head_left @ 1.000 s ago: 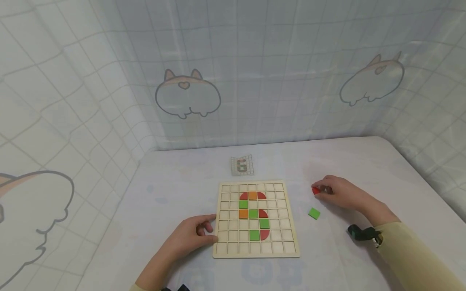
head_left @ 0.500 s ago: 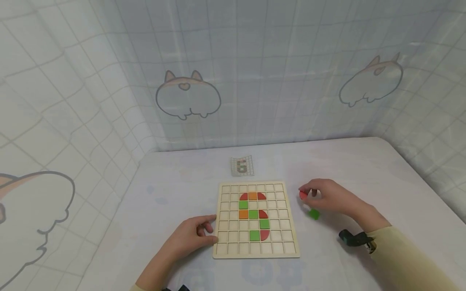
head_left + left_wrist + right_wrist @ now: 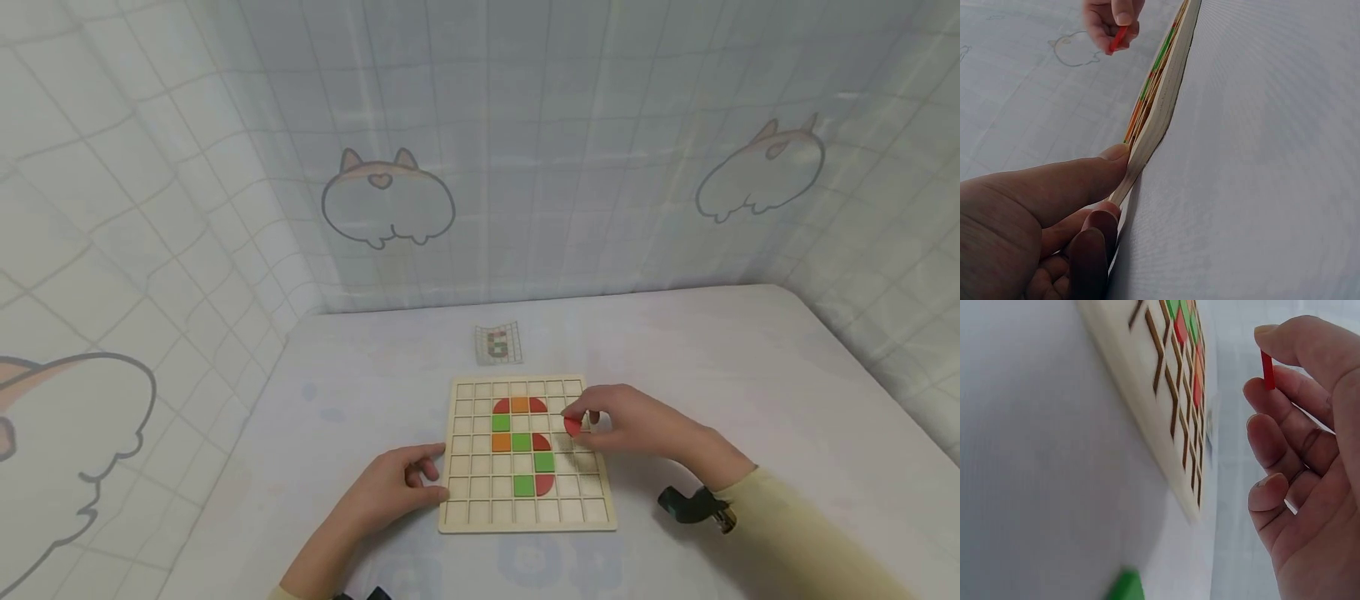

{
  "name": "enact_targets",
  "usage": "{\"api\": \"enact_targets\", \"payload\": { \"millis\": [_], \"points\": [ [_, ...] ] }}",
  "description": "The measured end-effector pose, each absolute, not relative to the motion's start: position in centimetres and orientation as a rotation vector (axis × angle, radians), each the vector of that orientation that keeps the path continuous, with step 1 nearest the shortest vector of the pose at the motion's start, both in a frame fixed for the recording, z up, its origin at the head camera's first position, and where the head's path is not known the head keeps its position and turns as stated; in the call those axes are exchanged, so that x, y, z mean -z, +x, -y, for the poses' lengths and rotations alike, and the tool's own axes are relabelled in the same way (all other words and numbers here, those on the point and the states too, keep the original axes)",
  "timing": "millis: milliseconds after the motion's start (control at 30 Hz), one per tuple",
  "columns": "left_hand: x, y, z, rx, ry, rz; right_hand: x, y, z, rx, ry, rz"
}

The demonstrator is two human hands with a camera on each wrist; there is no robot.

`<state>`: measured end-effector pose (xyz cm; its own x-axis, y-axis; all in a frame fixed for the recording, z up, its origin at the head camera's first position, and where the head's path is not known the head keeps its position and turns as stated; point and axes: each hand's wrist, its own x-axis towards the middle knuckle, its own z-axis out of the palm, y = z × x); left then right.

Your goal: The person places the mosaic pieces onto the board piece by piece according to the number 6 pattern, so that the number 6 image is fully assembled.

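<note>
A square wooden grid board (image 3: pixel 525 528) lies on the table, with red quarter-round, green square and orange square tiles set in some cells. My left hand (image 3: pixel 390 492) rests at its left edge, thumb and index fingertip touching the rim. Above the board's right part, my right hand (image 3: pixel 637 421) pinches a red tile (image 3: pixel 572 427) with a curved edge between thumb and index finger. The right wrist view shows this red tile (image 3: pixel 1267 370) edge-on, apart from the board. A loose green tile (image 3: pixel 1125 589) shows at the bottom there; the right hand hides it in the head view.
Behind the board lies a small card (image 3: pixel 498 343) printed with a grid and a coloured figure like a 6. A white cloth covers the table (image 3: pixel 360 367). Curtains (image 3: pixel 540 208) with a grid print hang at the back and sides.
My right hand has moved left with the red tile, from the table right of the board to above the board's right side. The left hand stays at the edge.
</note>
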<state>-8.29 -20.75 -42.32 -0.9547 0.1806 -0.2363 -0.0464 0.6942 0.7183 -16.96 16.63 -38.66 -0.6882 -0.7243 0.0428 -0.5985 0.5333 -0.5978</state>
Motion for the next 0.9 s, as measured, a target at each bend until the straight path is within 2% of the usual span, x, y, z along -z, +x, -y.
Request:
{"api": "enact_targets", "payload": {
  "millis": [467,900],
  "points": [
    [42.2,-8.2,20.8,-1.127,0.132,-2.613,39.2,-15.7,-11.0,0.751,-1.335,-2.425],
    [42.3,-8.3,20.8,-1.124,0.139,-2.607,40.3,-15.1,-8.0,0.73,-1.478,-2.336]
  ]
}}
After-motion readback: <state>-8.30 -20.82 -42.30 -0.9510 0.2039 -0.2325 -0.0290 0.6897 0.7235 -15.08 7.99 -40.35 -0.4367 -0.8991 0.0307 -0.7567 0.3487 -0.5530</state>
